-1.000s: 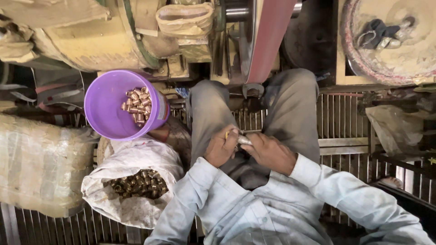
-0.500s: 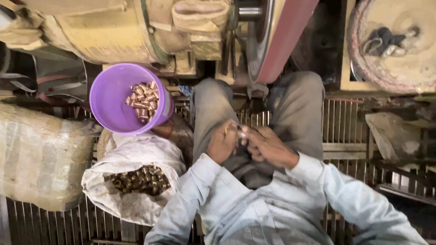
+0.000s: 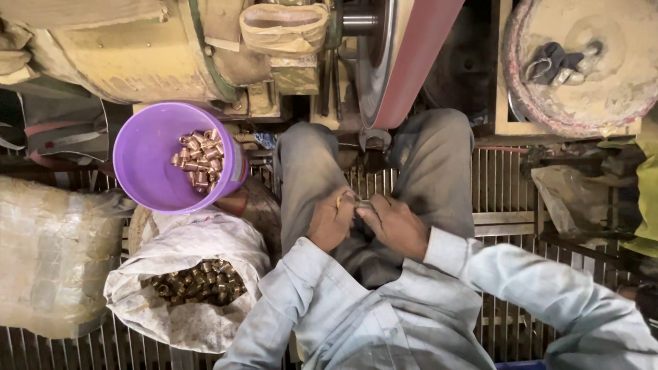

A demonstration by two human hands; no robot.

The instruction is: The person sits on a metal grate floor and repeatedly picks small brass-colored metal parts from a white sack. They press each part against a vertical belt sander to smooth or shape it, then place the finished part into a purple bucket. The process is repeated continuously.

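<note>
At frame centre, a small, stiff, likely slippery metal fitting [image 3: 358, 203] is pinched between left hand [image 3: 332, 220] and right hand [image 3: 394, 225].

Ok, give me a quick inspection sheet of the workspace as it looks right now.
Surface: slatted metal grating under the seated person's legs.
Job's things: a small metal piece pinched between both hands over the lap; too small to tell its shape.
Clutter: purple tub with brass-coloured fittings; open white sack of more such fittings; wrapped bundle at the left edge.
Grippers: left hand and right hand meet on the piece, fingers closed.
Cables: nothing seen.
Surroundings: red belt on a wheel ahead; dusty round disc holding rags.
</note>
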